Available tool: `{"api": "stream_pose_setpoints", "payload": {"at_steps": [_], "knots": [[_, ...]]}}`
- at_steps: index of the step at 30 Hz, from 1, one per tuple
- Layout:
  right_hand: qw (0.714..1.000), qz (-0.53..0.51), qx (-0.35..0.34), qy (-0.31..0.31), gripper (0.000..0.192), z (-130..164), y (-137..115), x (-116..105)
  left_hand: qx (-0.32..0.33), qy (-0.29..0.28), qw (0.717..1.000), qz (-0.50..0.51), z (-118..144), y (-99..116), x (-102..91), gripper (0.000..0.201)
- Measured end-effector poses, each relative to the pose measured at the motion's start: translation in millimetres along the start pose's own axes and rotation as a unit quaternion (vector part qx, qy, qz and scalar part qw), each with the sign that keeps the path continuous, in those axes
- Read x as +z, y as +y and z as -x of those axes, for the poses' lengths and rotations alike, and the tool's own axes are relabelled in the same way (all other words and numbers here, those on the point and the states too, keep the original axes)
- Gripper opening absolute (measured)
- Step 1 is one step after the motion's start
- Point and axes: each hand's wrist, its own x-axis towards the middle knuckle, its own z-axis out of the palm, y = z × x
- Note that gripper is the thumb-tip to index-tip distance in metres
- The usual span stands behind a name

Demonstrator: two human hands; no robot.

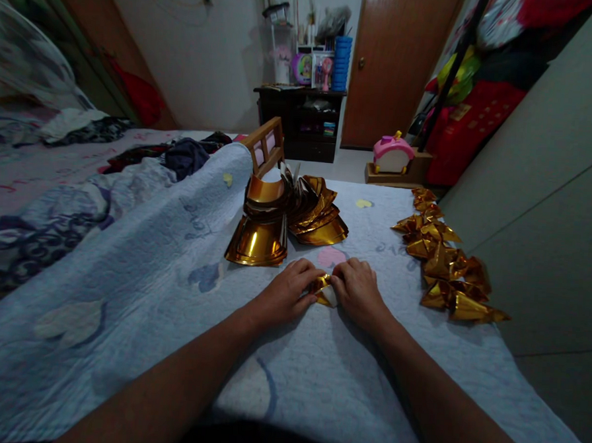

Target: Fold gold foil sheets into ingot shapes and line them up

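Note:
Both hands meet low over the bedspread around one small piece of gold foil paper point(323, 290), partly curled so that its white back shows. My left hand point(292, 287) pinches its left side between thumb and fingers. On the other side my right hand point(358, 287) grips the right edge, its thumb pressed on the paper. Fingers cover much of the sheet, so its full shape is hidden. Just beyond the hands lie stacks of curved gold foil sheets point(258, 242), fanned out. To the right runs a row of folded gold foil pieces point(443, 262) with pointed ends.
A light blue quilted bedspread point(180, 348) covers the surface under everything. Behind the sheets stands a small wooden frame point(267, 144). Rumpled clothes point(185, 156) lie on the left, a pink toy point(393, 154) sits beyond the far edge, and a pale cabinet point(549, 215) borders the right.

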Motion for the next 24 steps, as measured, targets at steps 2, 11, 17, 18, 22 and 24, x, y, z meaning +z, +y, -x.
{"api": "stream_pose_setpoints", "payload": {"at_steps": [2, 11, 17, 18, 22, 24], "knots": [[1.000, -0.031, 0.000, 0.001, 0.009, 0.2, 1.6, 0.0, -0.002, 0.019, 1.000, 0.005, 0.2, -0.3, 0.2, 0.033], [0.961, -0.277, 0.003, -0.017, 0.003, 4.9, 6.7, -10.4, -0.054, 0.029, 0.997, 0.057, -0.8, 1.2, -3.0, 0.018], [0.865, -0.496, 0.068, -0.019, 0.028, 7.9, 7.4, -12.9, -0.102, 0.073, 0.957, 0.261, 0.0, 3.0, 1.0, 0.029], [0.847, -0.525, 0.078, -0.020, 0.032, 7.9, 7.0, -13.0, -0.105, 0.082, 0.943, 0.305, -0.4, 2.9, 2.9, 0.032], [0.796, -0.596, 0.103, -0.028, 0.038, 8.0, 4.6, -13.5, -0.086, 0.098, 0.888, 0.441, -3.8, 2.1, 8.9, 0.028], [0.789, -0.604, 0.104, -0.042, 0.036, 8.7, 3.4, -14.6, -0.074, 0.098, 0.876, 0.467, -5.3, 2.4, 9.3, 0.023]]}}
